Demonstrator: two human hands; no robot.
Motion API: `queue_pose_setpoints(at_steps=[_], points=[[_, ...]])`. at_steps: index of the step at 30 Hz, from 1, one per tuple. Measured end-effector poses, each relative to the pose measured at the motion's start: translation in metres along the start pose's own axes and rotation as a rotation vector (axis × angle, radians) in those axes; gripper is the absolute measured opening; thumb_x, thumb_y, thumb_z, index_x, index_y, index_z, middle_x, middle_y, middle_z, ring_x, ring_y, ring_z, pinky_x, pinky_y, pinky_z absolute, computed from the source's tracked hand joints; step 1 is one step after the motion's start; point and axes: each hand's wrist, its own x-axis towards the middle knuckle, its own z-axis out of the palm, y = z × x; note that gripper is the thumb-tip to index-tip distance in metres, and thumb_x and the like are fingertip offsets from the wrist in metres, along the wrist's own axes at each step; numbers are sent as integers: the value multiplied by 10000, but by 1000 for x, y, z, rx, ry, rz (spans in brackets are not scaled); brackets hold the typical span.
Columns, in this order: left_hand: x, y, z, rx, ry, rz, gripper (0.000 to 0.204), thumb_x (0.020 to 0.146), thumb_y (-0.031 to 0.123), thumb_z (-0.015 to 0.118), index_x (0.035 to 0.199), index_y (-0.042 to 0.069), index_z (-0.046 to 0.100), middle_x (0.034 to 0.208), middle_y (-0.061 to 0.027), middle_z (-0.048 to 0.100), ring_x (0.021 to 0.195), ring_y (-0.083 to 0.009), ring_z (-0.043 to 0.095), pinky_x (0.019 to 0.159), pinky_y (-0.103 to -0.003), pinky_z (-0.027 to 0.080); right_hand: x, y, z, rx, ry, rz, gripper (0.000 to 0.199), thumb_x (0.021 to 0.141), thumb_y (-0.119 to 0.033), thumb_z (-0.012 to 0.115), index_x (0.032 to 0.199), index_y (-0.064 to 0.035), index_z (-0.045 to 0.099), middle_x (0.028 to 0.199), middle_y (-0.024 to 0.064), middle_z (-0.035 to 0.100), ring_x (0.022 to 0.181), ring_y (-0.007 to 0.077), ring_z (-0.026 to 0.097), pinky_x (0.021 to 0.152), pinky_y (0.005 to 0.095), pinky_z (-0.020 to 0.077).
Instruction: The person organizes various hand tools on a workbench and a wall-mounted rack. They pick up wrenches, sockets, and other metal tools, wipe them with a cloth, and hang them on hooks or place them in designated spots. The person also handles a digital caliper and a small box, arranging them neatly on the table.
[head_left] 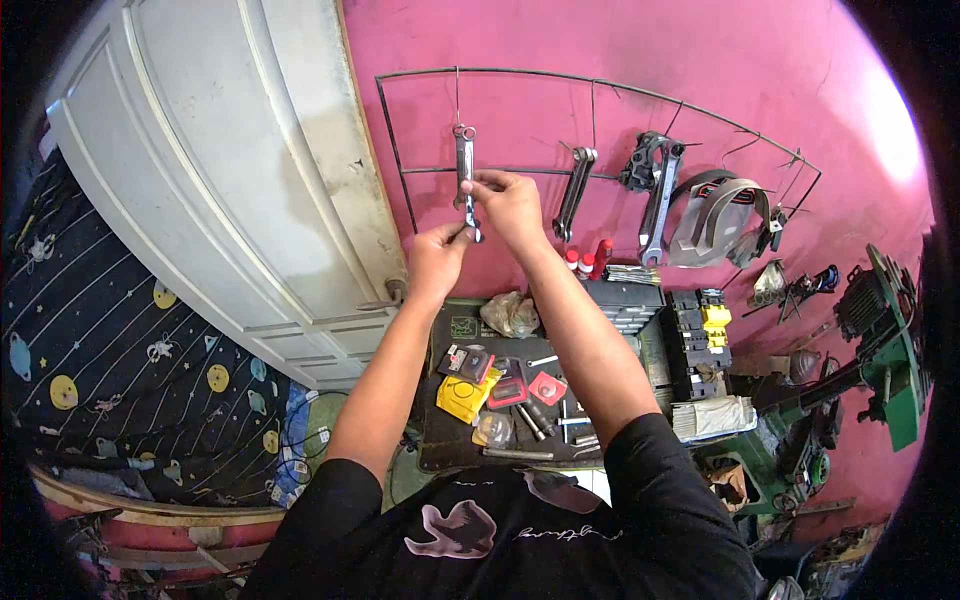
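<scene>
A bunch of combination wrenches (464, 155) hangs by a wire from the metal wall rack (520, 72). My right hand (510, 208) pinches the bunch at about its middle, fingers closed. Just below and to the left, my left hand (438, 260) is closed on the lower end of a shiny wrench, whose jaw pokes out beside the fingertips. Whether that wrench is loose from the bunch, I cannot tell. Farther right on the rack hang a second bunch of wrenches (575, 195) and some larger wrenches (660, 205).
Below my arms, a dark worktable (440, 425) carries a yellow packet (463, 397), small packaged parts and metal rods. Red bottles (601, 259) and black drawers (620, 300) stand behind it. A white door (220, 180) is at left, green machinery (895, 365) at right.
</scene>
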Motion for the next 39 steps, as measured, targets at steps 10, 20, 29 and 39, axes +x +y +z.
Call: queue_pose_setpoints(at_steps=[10, 20, 29, 39], points=[[48, -45, 4, 17, 73, 33, 203, 907, 174, 705, 1029, 20, 757, 859, -121, 757, 753, -114, 662, 714, -300, 503, 42, 23, 19, -154, -41, 209, 311, 788, -348, 825, 1010, -134, 790, 815, 42, 765, 766, 144, 729, 774, 330, 542], [76, -95, 20, -74, 91, -69, 227, 937, 198, 685, 1065, 25, 756, 934, -89, 767, 851, -117, 677, 794, -284, 500, 45, 60, 14, -267, -101, 116, 276, 845, -231, 792, 1038, -34, 767, 791, 68, 746, 628, 84, 637, 605, 274, 524], [26, -178, 54, 129, 46, -241, 257, 953, 225, 648, 1029, 3, 753, 945, -99, 761, 886, -167, 690, 830, -313, 499, -100, 186, -104, -320, -268, 147, 251, 897, -243, 689, 989, -15, 742, 876, 171, 730, 795, 293, 721, 733, 379, 539], [-140, -277, 222, 237, -242, -369, 211, 888, 236, 677, 986, 73, 769, 914, -167, 736, 839, -290, 732, 748, -367, 549, -266, 338, -210, -1257, -423, 495, 281, 876, -181, 591, 1117, -213, 733, 994, 102, 734, 1055, 318, 617, 881, 462, 473]])
